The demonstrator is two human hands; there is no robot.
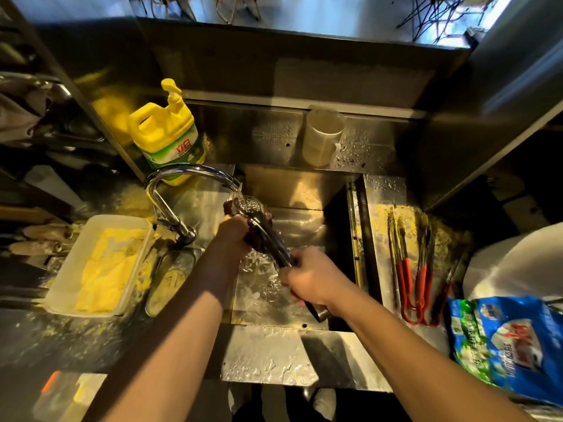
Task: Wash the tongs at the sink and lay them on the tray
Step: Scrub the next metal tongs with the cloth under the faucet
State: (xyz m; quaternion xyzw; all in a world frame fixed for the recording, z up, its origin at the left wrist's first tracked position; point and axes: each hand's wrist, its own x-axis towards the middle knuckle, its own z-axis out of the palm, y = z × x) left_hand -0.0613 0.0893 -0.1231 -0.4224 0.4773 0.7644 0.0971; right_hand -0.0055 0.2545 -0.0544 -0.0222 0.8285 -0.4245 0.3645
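A pair of metal tongs [268, 236] is held over the steel sink [304, 190], its tips under water running from the curved tap [189, 172]. My right hand [313, 277] grips the tongs' handle end. My left hand [234, 234] presses a dark scrubbing pad [259, 222] against the tongs' upper part. On the steel tray [377, 239] right of the sink lie several other tongs with red handles [414, 269].
A yellow dish-soap jug [167, 132] stands behind the tap, and a clear plastic cup [323, 135] sits on the back ledge. A white tub with yellow contents [100, 263] is at left. A blue bag [511, 342] lies at the right front.
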